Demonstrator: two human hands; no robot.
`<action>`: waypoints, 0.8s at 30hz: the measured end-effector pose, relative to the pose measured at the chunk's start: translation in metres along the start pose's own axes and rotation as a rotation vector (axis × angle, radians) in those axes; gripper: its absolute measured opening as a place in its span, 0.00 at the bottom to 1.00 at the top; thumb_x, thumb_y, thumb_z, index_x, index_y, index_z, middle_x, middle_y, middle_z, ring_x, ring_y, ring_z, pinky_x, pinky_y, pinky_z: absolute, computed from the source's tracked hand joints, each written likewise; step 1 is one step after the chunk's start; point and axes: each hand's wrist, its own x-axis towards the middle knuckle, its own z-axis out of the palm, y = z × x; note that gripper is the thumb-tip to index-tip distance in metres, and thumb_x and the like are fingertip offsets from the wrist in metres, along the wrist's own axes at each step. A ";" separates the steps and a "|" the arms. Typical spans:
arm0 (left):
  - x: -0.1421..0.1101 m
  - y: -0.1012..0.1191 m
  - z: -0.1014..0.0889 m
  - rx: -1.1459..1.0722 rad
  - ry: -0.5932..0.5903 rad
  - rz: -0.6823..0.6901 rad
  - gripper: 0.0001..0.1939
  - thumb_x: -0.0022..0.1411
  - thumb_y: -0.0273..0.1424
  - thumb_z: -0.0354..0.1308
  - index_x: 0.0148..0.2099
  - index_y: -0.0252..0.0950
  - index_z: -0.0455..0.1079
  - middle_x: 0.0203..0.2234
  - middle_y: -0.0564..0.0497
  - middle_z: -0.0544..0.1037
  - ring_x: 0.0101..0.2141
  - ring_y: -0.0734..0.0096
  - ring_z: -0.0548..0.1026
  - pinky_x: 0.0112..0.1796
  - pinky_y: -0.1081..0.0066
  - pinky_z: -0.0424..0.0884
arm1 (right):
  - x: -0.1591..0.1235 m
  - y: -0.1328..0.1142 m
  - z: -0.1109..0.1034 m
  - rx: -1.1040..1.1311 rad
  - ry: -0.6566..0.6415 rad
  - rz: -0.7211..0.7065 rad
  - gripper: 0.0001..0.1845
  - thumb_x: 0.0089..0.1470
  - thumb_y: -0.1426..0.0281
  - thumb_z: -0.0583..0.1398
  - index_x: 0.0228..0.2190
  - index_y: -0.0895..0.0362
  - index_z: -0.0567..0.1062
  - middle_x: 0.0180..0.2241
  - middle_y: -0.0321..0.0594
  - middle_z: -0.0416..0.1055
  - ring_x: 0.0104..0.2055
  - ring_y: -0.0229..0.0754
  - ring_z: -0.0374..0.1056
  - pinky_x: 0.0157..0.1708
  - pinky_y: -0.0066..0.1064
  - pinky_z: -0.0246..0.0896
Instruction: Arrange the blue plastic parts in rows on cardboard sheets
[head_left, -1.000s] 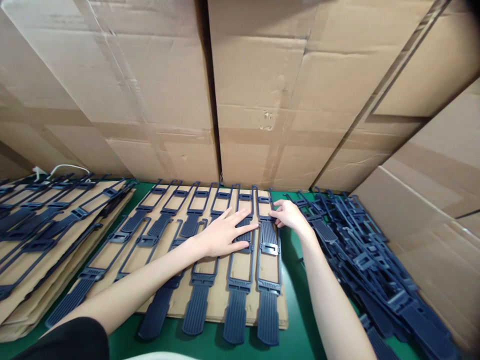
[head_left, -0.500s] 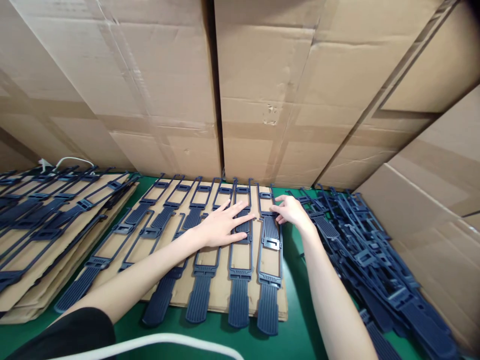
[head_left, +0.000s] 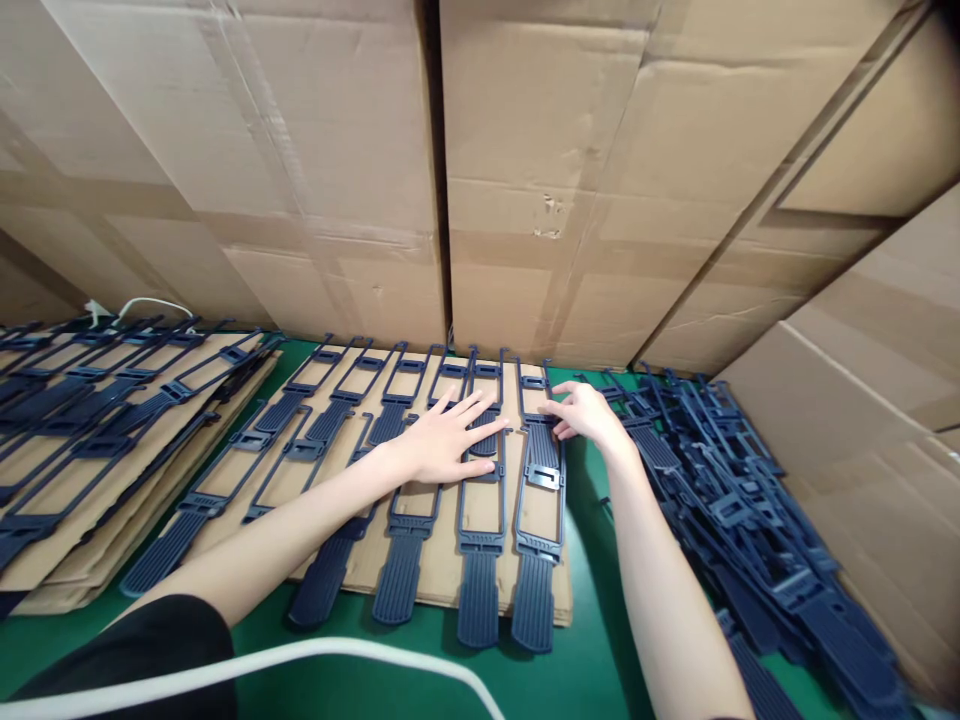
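Note:
Dark blue plastic frames with ribbed tongues lie in two overlapping rows on a cardboard sheet [head_left: 442,592]. My left hand [head_left: 442,440] lies palm down with its fingers spread over the frames right of the middle, partly hiding them. My right hand [head_left: 585,415] is at the right edge of the sheet, its fingertips bent around the side rail of the rightmost upper plastic frame [head_left: 534,395]. Just below it, the rightmost lower plastic frame [head_left: 540,545] overlaps that one's ribbed tongue, and its own tongue sticks out past the sheet's front edge.
A loose heap of similar plastic frames [head_left: 739,510] lies on the green tabletop [head_left: 592,600] at the right. On the left stands a stack of cardboard sheets [head_left: 142,530] with frames on top. Tall cardboard boxes [head_left: 540,180] wall off the back. A white cable [head_left: 337,648] crosses the front.
The view has shifted slightly. Both hands stay in nearly the same places, the left still spread and the right still at the rightmost upper frame.

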 end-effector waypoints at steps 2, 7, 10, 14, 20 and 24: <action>0.000 -0.002 0.000 -0.007 -0.009 0.004 0.33 0.65 0.50 0.41 0.68 0.44 0.41 0.66 0.44 0.38 0.65 0.56 0.37 0.59 0.48 0.34 | -0.002 -0.002 0.000 0.010 -0.002 0.004 0.26 0.49 0.70 0.63 0.49 0.65 0.66 0.25 0.44 0.74 0.21 0.41 0.71 0.20 0.28 0.70; 0.001 -0.007 0.003 -0.042 0.002 0.015 0.32 0.67 0.48 0.40 0.68 0.46 0.40 0.66 0.46 0.36 0.65 0.57 0.38 0.59 0.48 0.37 | -0.002 -0.004 0.000 0.025 0.001 0.009 0.24 0.50 0.75 0.61 0.50 0.65 0.65 0.25 0.43 0.73 0.21 0.42 0.71 0.20 0.29 0.70; 0.002 -0.011 0.005 -0.056 0.025 0.039 0.31 0.66 0.49 0.40 0.68 0.46 0.41 0.66 0.46 0.38 0.65 0.58 0.39 0.60 0.49 0.38 | 0.000 -0.002 0.000 0.035 0.000 0.005 0.23 0.50 0.75 0.60 0.49 0.65 0.65 0.25 0.42 0.73 0.21 0.42 0.71 0.19 0.29 0.70; 0.005 -0.017 0.006 -0.044 0.041 0.071 0.31 0.66 0.50 0.40 0.67 0.48 0.43 0.66 0.46 0.40 0.65 0.57 0.41 0.60 0.49 0.38 | 0.001 0.001 0.001 0.046 0.001 -0.001 0.21 0.51 0.76 0.60 0.48 0.64 0.66 0.24 0.42 0.73 0.21 0.42 0.71 0.20 0.29 0.70; 0.005 -0.007 -0.005 0.006 0.094 0.106 0.31 0.66 0.44 0.47 0.67 0.43 0.47 0.66 0.41 0.40 0.65 0.55 0.40 0.59 0.49 0.41 | 0.001 0.002 0.000 0.042 0.002 0.010 0.15 0.50 0.76 0.60 0.42 0.63 0.68 0.20 0.40 0.71 0.20 0.43 0.71 0.19 0.29 0.69; 0.003 0.022 -0.016 -0.009 0.175 0.288 0.30 0.65 0.42 0.49 0.65 0.37 0.53 0.65 0.37 0.45 0.64 0.53 0.43 0.60 0.49 0.40 | 0.000 -0.001 0.001 0.064 0.018 0.022 0.15 0.50 0.77 0.61 0.41 0.63 0.66 0.18 0.38 0.70 0.20 0.43 0.71 0.19 0.30 0.70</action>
